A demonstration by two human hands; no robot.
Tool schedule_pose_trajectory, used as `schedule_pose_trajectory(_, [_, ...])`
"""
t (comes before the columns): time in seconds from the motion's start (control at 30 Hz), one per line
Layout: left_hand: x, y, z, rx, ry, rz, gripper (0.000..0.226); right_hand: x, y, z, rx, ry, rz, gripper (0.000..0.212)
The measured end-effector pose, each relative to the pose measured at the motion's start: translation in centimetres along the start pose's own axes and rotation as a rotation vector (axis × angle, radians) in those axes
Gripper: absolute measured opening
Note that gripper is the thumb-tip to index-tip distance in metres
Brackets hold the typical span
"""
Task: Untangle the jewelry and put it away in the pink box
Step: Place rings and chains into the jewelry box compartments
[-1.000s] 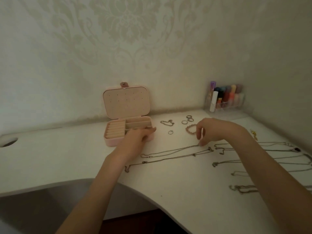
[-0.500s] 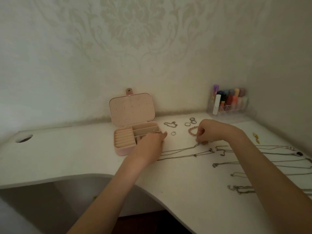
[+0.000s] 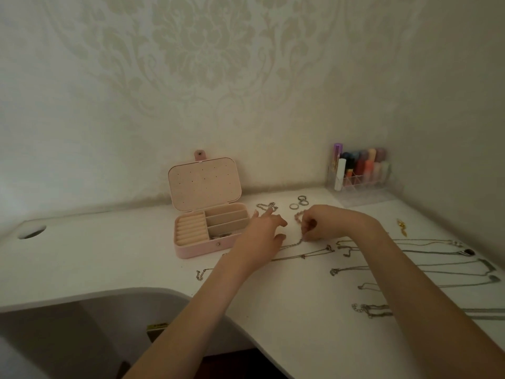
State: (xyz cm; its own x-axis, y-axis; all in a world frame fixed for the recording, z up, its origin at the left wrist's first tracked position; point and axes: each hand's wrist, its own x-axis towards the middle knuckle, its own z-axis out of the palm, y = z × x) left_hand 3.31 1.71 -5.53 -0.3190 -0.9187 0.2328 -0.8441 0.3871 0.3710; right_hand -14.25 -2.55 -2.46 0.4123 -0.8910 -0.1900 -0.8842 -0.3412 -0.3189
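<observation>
Head view: your right hand is pinching the chain's end just right of the pink box; it's running leftward under your left hand, whose fingers are spreading loosely, holding nothing.

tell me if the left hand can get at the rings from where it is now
Probably yes. The left hand lies open on the desk just short of the rings, fingers already pointing that way. Only a small chain lies nearby, off to the side, and the right hand sits clear of them.
</observation>
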Motion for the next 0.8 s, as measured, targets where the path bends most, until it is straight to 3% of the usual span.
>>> schedule_pose_trajectory(0.2, [0.4, 0.5, 2.1, 0.002, -0.017, 0.005, 0.031, -0.1, -0.6, -0.3, 0.152, 0.028, -0.109, 0.016])
schedule_pose_trajectory(0.33, [0.1, 0.8, 2.1, -0.323, 0.134, -0.053, 0.014, -0.7, -1.1, -1.1, 0.389, 0.061, -0.179, 0.011])
schedule_pose_trajectory(0.43, [0.1, 1.1, 1.2, -0.547, 0.230, -0.177, 0.019, -1.1, -1.4, -1.4, 0.546, 0.071, -0.202, 0.007])
schedule_pose_trajectory(0.57, [0.6, 1.4, 0.4, -1.021, 0.140, -0.283, 0.017, -1.1, -2.0, -1.5, 0.690, 0.165, -0.206, 0.006])
schedule_pose_trajectory(0.67, [0.5, 1.6, 0.1, -1.035, 0.025, -0.285, 0.018, -0.9, -2.3, -1.4, 0.813, 0.280, -0.217, 0.003])
schedule_pose_trajectory(0.8, [0.5, 0.6, 0.1, -0.930, 0.063, -0.279, 0.011, -0.8, -2.4, -1.7, 0.995, 0.408, -0.179, 0.008])
